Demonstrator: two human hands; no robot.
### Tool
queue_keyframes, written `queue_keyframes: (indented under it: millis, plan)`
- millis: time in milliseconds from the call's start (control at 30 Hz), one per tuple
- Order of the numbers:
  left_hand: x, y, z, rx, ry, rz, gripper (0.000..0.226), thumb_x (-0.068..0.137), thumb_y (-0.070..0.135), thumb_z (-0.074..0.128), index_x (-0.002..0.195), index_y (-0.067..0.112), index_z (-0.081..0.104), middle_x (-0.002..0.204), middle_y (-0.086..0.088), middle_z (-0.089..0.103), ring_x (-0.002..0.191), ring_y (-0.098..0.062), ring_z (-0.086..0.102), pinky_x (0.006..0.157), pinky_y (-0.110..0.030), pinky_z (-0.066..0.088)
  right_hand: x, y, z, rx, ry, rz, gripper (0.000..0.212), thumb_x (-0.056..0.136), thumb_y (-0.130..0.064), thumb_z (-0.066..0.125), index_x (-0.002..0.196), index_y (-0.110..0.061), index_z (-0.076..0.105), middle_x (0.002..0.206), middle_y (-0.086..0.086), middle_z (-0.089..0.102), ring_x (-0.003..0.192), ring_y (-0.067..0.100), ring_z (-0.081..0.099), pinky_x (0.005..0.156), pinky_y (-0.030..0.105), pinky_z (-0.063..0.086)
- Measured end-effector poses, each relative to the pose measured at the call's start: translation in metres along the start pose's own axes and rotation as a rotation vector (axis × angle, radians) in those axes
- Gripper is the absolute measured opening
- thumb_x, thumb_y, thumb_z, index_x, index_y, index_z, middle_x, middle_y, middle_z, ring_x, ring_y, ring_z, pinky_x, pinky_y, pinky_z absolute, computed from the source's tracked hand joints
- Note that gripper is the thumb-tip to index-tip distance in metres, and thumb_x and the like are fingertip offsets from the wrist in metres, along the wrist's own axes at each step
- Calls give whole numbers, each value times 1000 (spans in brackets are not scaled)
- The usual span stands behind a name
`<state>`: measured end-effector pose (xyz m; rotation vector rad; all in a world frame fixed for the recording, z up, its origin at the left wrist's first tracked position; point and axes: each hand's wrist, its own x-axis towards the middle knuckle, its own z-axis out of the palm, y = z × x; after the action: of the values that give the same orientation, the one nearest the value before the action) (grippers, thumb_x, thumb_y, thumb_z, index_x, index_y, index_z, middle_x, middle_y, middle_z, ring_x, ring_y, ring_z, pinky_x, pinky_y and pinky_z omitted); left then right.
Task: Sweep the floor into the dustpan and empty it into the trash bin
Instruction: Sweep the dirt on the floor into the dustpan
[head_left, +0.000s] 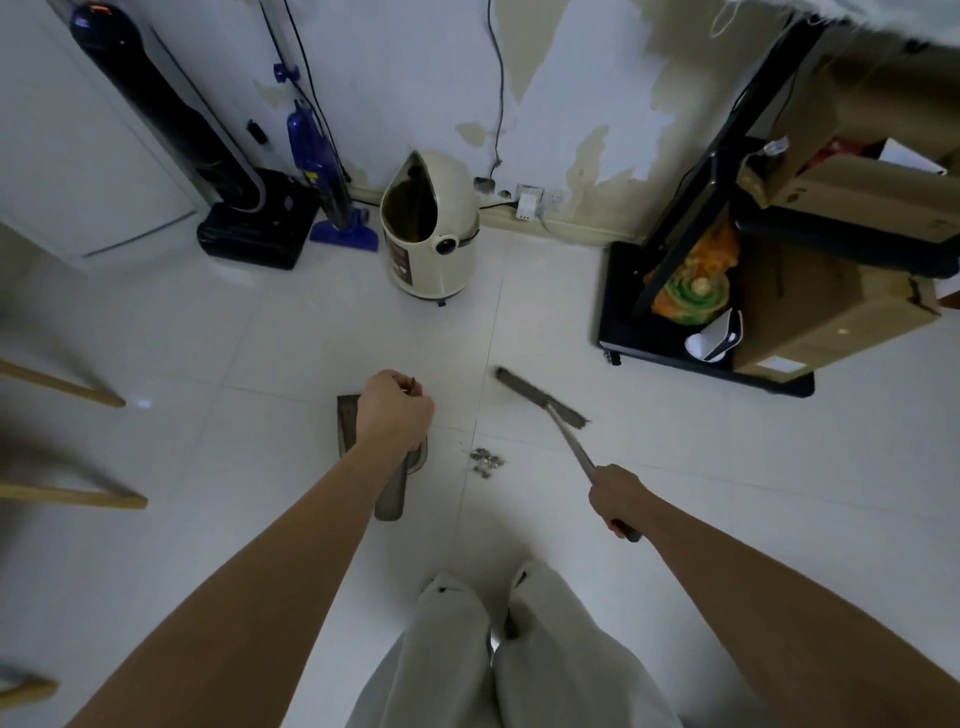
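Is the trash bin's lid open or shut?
Open. The cream trash bin by the wall shows a dark gap at its domed top, facing the camera. How full it is cannot be told.

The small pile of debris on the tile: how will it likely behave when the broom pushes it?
The debris looks like loose, separate bits, so it may scatter rather than slide together. The glossy floor suggests pieces could skid past the dustpan. They look small, probably light.

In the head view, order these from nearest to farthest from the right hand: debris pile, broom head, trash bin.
From the right hand:
1. debris pile, on the floor to its left.
2. broom head, beyond the pile.
3. trash bin, by the far wall.
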<state>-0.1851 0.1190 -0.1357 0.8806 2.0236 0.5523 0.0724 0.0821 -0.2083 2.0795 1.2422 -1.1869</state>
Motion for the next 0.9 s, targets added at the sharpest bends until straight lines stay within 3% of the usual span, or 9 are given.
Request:
queue_keyframes:
  millis: [100, 200, 267, 333, 467, 600, 733, 800, 900]
  plan:
    - [-5, -13, 9, 40, -9, -4, 20, 87, -2, 52, 102, 6, 62, 81, 0, 56, 79, -20, 55, 70, -28, 46, 14, -7, 11, 117, -71, 70, 36, 88, 1, 47, 57, -15, 39, 64, 2, 72, 37, 8, 37, 44, 18, 36]
    - [-10, -21, 12, 70, -4, -9, 24, 84, -2, 53, 105, 4, 63, 93, -6, 60, 88, -22, 57, 79, -30, 50, 12, -10, 24, 322, -221, 66, 33, 93, 4, 39, 66, -16, 38, 44, 4, 60, 24, 9, 46, 29, 16, 37]
    - [-15, -25, 10, 80, 3, -24, 25, 85, -2, 52, 107, 3, 64, 97, -9, 62, 89, -23, 57, 79, -30, 50, -5, -15, 34, 534, -266, 161, 28, 95, 6, 32, 79, -10, 48, 55, 11, 45, 32, 16, 46, 32, 21, 37]
    - [-20, -28, 6, 91, 15, -43, 25, 86, -2, 52, 107, 3, 63, 98, -10, 62, 89, -23, 57, 76, -29, 49, -18, -18, 46, 678, -296, 201, 24, 96, 5, 27, 96, -5, 48, 53, 9, 39, 26, 13, 38, 32, 16, 31]
    - [-31, -28, -4, 119, -1, -36, 22, 86, 0, 53, 105, 1, 65, 95, -11, 62, 88, -29, 60, 74, -30, 51, -33, -19, 37, 710, -337, 193, 19, 99, -2, 30, 85, -4, 43, 32, 3, 39, 18, 10, 31, 32, 8, 30]
    - [-37, -20, -20, 195, -86, -36, 20, 89, 2, 50, 104, -2, 64, 90, -12, 59, 72, -28, 56, 61, -28, 47, -39, -25, 15, 525, -292, 113, 31, 97, -3, 37, 67, -4, 45, 47, 7, 41, 23, 13, 33, 35, 12, 27]
    - [-44, -17, -47, 269, -254, -65, 28, 88, -4, 47, 114, -1, 58, 77, -10, 51, 53, -17, 43, 41, -19, 33, -36, -35, 12, 42, -136, -148, 32, 95, -1, 40, 64, -5, 46, 57, 10, 48, 43, 18, 44, 40, 24, 34]
    - [-48, -24, -56, 326, -318, -64, 31, 86, -6, 46, 114, -1, 58, 85, -13, 56, 54, -16, 43, 35, -16, 32, -27, -41, 9, -147, -80, -223, 26, 95, -2, 40, 71, -2, 50, 57, 10, 49, 43, 18, 46, 36, 21, 34]
    - [-52, -32, -58, 465, -372, -24, 29, 85, 0, 50, 112, 4, 59, 106, -11, 62, 62, -14, 46, 40, -19, 34, -10, -49, 10, -290, -15, -274, 18, 97, -6, 42, 105, 2, 55, 63, 8, 49, 45, 15, 46, 36, 21, 35]
